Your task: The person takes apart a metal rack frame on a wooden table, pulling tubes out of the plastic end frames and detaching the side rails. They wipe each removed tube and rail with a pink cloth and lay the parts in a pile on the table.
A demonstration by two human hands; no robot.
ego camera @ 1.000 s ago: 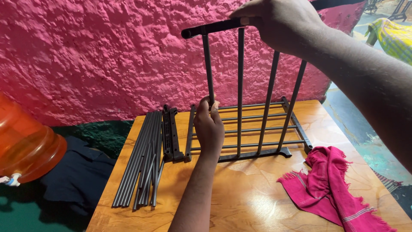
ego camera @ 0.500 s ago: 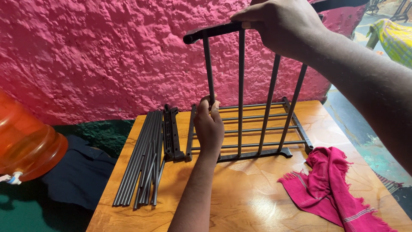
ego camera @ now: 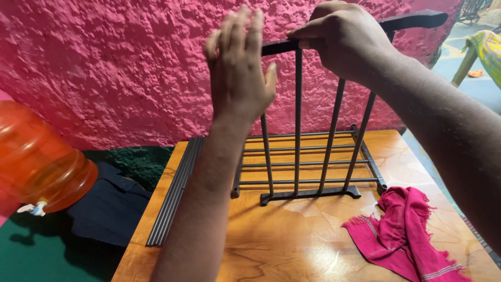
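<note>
The right hand (ego camera: 342,39) is closed around the top bar of a dark metal rack (ego camera: 308,156), and this upright part of the rack stands on the wooden table (ego camera: 292,245), near the far side of it, close to the rough pink wall (ego camera: 115,68). The upright part has four thin vertical rods that go down to a flat foot bar on the table. Behind it, a second frame with horizontal rods lies flat on the table, touching the upright part at the bottom. The left hand (ego camera: 241,68) is raised in front of the rack with the fingers spread open; it holds nothing and is a little blurred, just beside the left end of the top bar. On the left edge of the table lies a bundle of loose metal rods (ego camera: 175,193), placed side by side and pointing from near to far. On the right near corner of the table lies a crumpled pink cloth (ego camera: 402,235) with a fringe. At the left of the table, on a green surface, an orange water jug (ego camera: 42,162) lies on its side, with a small white tap at the low end; I cannot tell if something is inside it. A dark cloth (ego camera: 109,206) lies between the jug and the table.
</note>
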